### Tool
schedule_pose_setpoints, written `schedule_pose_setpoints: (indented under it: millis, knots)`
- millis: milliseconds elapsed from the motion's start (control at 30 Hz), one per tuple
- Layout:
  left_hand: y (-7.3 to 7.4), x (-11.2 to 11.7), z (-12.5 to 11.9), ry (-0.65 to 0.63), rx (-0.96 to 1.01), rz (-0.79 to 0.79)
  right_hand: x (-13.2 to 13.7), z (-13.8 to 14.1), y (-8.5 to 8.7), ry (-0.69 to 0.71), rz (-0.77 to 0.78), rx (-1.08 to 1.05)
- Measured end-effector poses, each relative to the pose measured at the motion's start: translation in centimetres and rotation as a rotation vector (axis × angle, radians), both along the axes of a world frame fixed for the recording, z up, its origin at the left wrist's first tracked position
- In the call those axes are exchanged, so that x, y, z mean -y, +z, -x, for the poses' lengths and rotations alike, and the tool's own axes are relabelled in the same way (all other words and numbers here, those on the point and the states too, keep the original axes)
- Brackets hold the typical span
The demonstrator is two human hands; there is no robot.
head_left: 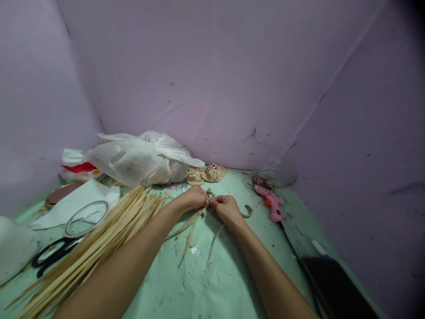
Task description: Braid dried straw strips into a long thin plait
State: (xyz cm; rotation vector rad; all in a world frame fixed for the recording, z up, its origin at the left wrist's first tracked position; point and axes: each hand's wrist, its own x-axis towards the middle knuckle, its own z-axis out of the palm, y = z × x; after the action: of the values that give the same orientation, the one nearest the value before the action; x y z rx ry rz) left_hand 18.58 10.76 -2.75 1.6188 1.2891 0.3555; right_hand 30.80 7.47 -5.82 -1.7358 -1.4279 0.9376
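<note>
Lilac fabric walls close in a pale green counter (212, 288). At the far left lie black-handled scissors (49, 257), and just behind them a round wire-rimmed ring (105, 212) rests on a sheet of white paper (86, 192). Beside these a long bundle of flat tan straw strips (99, 243) runs diagonally toward the middle, with a crumpled translucent white plastic bag (139, 159) behind it by the wall. The left hand (194, 198) is closed, fingertips pinched on a thin braid of tan straw (210, 193). The right hand (226, 208), just beside it, is closed too and pinches the same braid from the other side. The braid sits between both hands, low over the counter's middle, and its loose strands (189, 235) trail toward the viewer. Behind the hands sit small woven straw hats (206, 173). Further right lie a pink glue gun (272, 204), a clear glass bowl (277, 175) and a flat black object (335, 288).
</note>
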Motion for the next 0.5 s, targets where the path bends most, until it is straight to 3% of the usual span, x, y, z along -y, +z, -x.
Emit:
schedule_pose_setpoints:
  millis: [133,267,367,433,500]
  knots:
    - [0.1,0.0,0.1,-0.056,-0.175,-0.246,0.0,0.2,-0.1,-0.004,0.045,-0.065]
    - [1.6,0.7,-0.2,0.049,-0.430,-0.375,-0.1,0.5,0.3,-0.063,0.072,-0.128]
    - [2.9,1.9,-0.9,0.124,-0.502,-0.437,0.0,0.7,0.8,-0.132,0.107,-0.281]
    - [3.5,3.1,-1.5,0.102,-0.548,-0.489,0.1,0.8,1.0,-0.172,0.118,-0.400]
    - [3.7,4.4,-2.2,0.003,-0.629,-0.512,0.2,0.7,0.9,-0.202,0.118,-0.469]
